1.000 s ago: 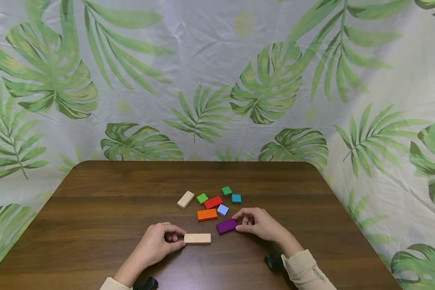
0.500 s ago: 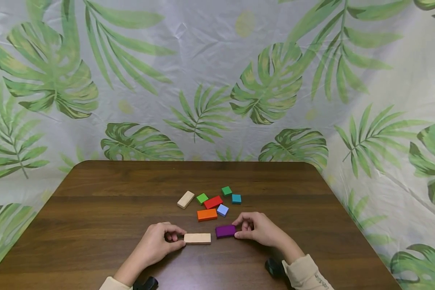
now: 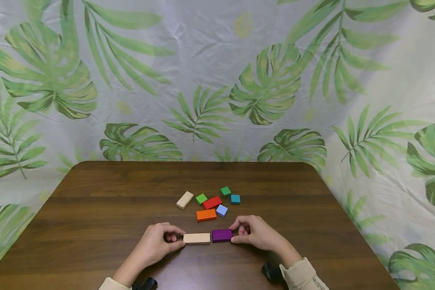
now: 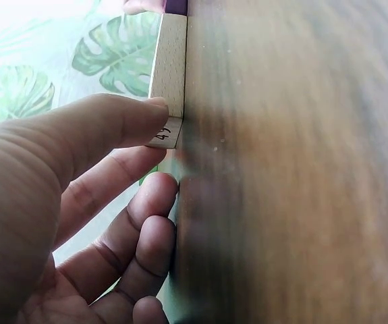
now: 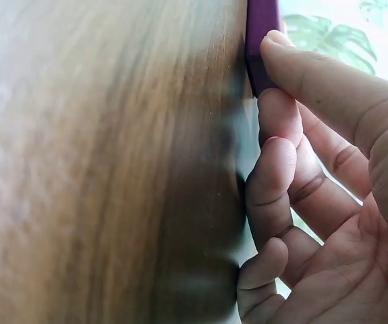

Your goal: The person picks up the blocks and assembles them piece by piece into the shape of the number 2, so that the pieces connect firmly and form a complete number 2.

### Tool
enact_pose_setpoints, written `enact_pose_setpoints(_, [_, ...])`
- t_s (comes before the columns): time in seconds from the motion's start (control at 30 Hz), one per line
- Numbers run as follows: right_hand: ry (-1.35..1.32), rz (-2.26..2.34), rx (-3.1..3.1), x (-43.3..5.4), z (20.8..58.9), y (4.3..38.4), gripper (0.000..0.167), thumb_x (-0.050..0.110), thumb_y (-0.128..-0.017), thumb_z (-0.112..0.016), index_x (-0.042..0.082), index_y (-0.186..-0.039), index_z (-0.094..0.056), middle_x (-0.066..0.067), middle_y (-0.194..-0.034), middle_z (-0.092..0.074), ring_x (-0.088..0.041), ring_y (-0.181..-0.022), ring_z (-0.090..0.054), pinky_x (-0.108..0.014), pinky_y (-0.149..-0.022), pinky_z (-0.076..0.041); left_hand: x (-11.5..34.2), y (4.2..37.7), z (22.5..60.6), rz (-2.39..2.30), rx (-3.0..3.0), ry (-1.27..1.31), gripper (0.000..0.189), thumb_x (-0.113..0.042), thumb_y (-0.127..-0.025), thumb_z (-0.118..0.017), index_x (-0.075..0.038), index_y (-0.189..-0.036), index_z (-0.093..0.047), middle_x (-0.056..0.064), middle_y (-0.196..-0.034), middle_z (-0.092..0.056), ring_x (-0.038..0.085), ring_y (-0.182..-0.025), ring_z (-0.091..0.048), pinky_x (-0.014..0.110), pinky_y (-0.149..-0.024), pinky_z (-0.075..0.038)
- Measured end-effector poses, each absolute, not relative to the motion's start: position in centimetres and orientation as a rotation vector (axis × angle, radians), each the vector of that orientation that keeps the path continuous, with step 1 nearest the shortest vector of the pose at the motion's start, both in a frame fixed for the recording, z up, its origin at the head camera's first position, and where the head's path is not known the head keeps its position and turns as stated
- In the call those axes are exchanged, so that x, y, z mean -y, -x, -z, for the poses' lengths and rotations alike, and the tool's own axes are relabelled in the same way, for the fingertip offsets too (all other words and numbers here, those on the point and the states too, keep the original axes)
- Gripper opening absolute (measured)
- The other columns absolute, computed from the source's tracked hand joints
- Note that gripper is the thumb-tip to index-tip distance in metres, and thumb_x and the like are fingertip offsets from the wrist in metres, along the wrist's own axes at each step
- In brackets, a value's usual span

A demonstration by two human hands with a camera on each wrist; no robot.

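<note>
Nearest, the left hand (image 3: 158, 243) pinches the left end of a plain wooden block (image 3: 197, 239) between thumb and index finger, one on each long side, its other fingers loosely curled; the right hand (image 3: 257, 234) pinches the right end of a purple block (image 3: 222, 235) likewise, with the remaining fingers bent in towards the palm. Both blocks lie flat on the desk (image 3: 123, 201), end towards end, just beside each other with a sliver of a gap in the head view. They look like solid wood, so they should be light, stiff and hard to damage; the plain one shows grain and a dark mark on its end, while the purple one's smooth finish may be a little slicker. The outer ends of the long sides seem the best hold, since that leaves the facing ends free, and light pressure should do. Farther back lie an orange block (image 3: 206, 215), a light blue block (image 3: 222, 210), a red block (image 3: 212, 202) and a second plain block (image 3: 185, 199); past the desk hangs a leaf-printed cloth (image 3: 203, 64).
</note>
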State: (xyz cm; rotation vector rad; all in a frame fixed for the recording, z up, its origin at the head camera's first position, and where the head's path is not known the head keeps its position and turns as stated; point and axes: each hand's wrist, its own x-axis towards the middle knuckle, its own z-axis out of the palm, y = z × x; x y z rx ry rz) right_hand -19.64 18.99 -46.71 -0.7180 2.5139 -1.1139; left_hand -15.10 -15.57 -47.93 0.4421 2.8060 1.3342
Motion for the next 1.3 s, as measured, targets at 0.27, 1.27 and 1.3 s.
enact_pose_setpoints(0.27, [0.728,1.12,-2.501,-18.89,46.79,19.48,0.02,0.024,-0.093,-0.087,0.014,-0.106,-0.077,0.007,-0.075,-0.06,0.0,-0.067,-0.051,-0.018,-0.064,-0.042,15.62,15.09,48.07,-1.336,-2.799,-0.456,0.015,-0.019,-0.083,-0.092,-0.021,-0.095,-0.085,-0.011,-0.076,-0.06,-0.001,-0.07,-0.051,0.02,-0.066,-0.044])
enact_pose_setpoints(1.27, [0.722,1.119,-2.47,-18.57,46.85,19.46,0.019,0.024,-0.093,-0.086,0.014,-0.107,-0.077,0.006,-0.075,-0.061,-0.002,-0.066,-0.05,-0.018,-0.062,-0.04,15.54,15.11,48.05,-1.333,-2.806,-0.45,0.015,-0.018,-0.083,-0.092,-0.02,-0.096,-0.085,-0.011,-0.076,-0.061,0.0,-0.071,-0.052,0.02,-0.066,-0.044])
enact_pose_setpoints(1.3, [0.722,1.121,-2.469,-18.57,46.84,19.46,0.019,0.024,-0.093,-0.086,0.014,-0.107,-0.077,0.006,-0.075,-0.061,-0.002,-0.066,-0.05,-0.018,-0.062,-0.04,15.54,15.1,48.04,-1.334,-2.806,-0.45,0.015,-0.018,-0.083,-0.092,-0.02,-0.096,-0.085,-0.011,-0.076,-0.061,0.0,-0.071,-0.052,0.02,-0.066,-0.044])
